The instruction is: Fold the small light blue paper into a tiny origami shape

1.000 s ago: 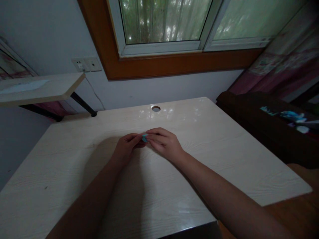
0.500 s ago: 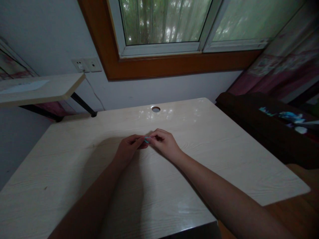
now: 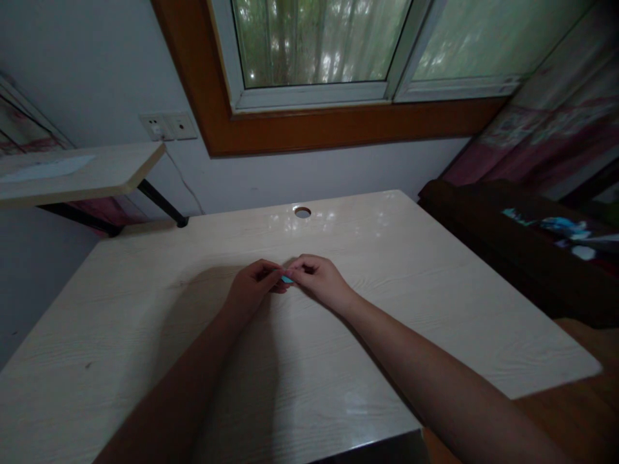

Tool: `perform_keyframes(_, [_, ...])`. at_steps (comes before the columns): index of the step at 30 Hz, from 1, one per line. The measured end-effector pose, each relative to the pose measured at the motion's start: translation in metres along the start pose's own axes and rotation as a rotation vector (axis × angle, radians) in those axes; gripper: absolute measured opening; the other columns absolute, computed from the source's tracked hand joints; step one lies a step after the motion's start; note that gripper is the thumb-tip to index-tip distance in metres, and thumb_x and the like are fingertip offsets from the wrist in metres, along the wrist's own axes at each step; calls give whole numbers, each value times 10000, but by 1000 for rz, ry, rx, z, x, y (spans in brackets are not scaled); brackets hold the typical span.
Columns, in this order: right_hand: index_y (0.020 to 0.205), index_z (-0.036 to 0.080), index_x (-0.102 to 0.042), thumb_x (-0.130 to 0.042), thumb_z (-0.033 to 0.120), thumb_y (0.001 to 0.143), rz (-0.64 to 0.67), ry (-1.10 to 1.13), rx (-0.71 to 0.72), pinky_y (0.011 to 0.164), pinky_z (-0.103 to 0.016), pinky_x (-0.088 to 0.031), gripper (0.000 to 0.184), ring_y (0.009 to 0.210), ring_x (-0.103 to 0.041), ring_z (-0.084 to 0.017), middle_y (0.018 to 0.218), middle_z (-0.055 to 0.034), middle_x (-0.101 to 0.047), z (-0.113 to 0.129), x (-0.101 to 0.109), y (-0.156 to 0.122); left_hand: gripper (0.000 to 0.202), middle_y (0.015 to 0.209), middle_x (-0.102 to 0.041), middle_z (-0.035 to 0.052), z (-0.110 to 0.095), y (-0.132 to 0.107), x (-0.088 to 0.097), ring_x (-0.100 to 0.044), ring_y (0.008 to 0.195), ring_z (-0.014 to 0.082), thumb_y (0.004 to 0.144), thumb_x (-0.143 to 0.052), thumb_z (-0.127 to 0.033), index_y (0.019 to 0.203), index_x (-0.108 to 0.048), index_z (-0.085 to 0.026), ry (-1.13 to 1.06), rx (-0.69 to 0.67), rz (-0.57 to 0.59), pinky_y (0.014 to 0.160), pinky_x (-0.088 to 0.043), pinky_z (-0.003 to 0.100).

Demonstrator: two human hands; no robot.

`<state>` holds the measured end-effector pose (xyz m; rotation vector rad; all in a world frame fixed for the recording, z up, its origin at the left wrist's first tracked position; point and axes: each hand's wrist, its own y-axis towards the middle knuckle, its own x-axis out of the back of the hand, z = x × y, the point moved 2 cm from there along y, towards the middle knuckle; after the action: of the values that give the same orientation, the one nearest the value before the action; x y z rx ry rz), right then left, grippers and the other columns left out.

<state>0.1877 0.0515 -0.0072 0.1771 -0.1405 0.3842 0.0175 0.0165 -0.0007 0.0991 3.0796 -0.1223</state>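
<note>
A small light-blue piece (image 3: 287,280), perhaps folded paper, shows between my two hands just over the pale wooden desk (image 3: 387,258). My left hand (image 3: 254,283) pinches it from the left between thumb and fingers. From the right, my right hand (image 3: 316,276) grips its other side, thumb and index finger pressed together. The fingertips of both hands meet around it, so most of the piece is hidden and I cannot make out its full shape.
A round cable hole (image 3: 302,212) lies near the desk's back edge. At the left a raised shelf (image 3: 82,177) stands on black legs. Behind are a wood-framed window (image 3: 319,135) and a wall socket (image 3: 169,126). Dark furniture (image 3: 483,238) with blue items stands right of the desk.
The right hand has shifted slightly down and closer to the left. The blue piece has turned, showing a flatter face beneath the thumbs instead of a thin looped edge.
</note>
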Motion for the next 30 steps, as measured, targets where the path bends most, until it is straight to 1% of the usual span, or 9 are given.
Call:
perform_keyframes(2, [804, 156, -714, -690, 402, 813, 14, 11, -17, 612, -256, -452, 247, 631, -587, -132, 708, -36, -674, 0, -1, 0, 292, 743, -736, 43, 1, 1, 0, -714, 674, 181, 770, -737, -426, 845, -687, -148, 15, 7, -15, 707, -615, 335])
perform_keyframes(6, [836, 160, -714, -691, 420, 805, 25, 89, -76, 606, -255, -472, 263, 637, -614, -138, 725, -44, -694, -1, -2, -1, 257, 741, -739, 51, 1, 1, 3, -718, 676, 187, 781, -727, -401, 825, -702, -149, 32, 10, -59, 683, -612, 323])
perform_keyframes(11, [843, 162, -710, -712, 400, 784, -13, 174, -105, 625, -261, -495, 245, 656, -640, -138, 802, -54, -716, -5, -2, 1, 266, 774, -745, 61, 2, 2, 5, -722, 703, 200, 792, -712, -408, 847, -711, -147, 43, -4, -102, 654, -609, 316])
perform_keyframes(14, [875, 163, -714, -709, 389, 789, -20, 190, -106, 627, -259, -491, 243, 659, -649, -138, 801, -51, -713, -6, 0, 2, 269, 784, -742, 60, 3, 3, 7, -719, 700, 196, 790, -711, -408, 848, -704, -146, 15, -3, -125, 647, -606, 312])
perform_keyframes(19, [857, 155, -704, -695, 356, 795, -19, 178, -104, 627, -257, -480, 211, 643, -638, -134, 723, -33, -687, -4, 1, 2, 254, 794, -734, 48, 6, 5, 8, -715, 708, 180, 807, -693, -406, 854, -684, -156, 5, -23, -79, 677, -600, 306])
perform_keyframes(22, [828, 149, -687, -689, 335, 786, -16, 170, -105, 629, -259, -476, 190, 642, -628, -132, 731, -31, -679, -3, 1, 1, 245, 799, -727, 40, 6, 5, 6, -707, 713, 169, 792, -711, -396, 859, -685, -162, 40, -45, -43, 662, -591, 283])
perform_keyframes(25, [835, 154, -676, -671, 334, 806, -7, 106, -73, 633, -258, -468, 182, 658, -614, -133, 742, -28, -670, -4, 1, 1, 249, 785, -725, 38, 6, 4, 3, -703, 715, 171, 784, -719, -401, 856, -694, -164, 96, -49, -30, 644, -586, 272])
perform_keyframes(30, [873, 172, -670, -640, 366, 850, -12, -37, 45, 659, -260, -465, 197, 699, -598, -139, 793, -31, -676, -1, 0, 0, 255, 769, -726, 34, 7, 3, 0, -698, 725, 174, 785, -716, -426, 834, -705, -176, 182, -67, -28, 649, -590, 270])
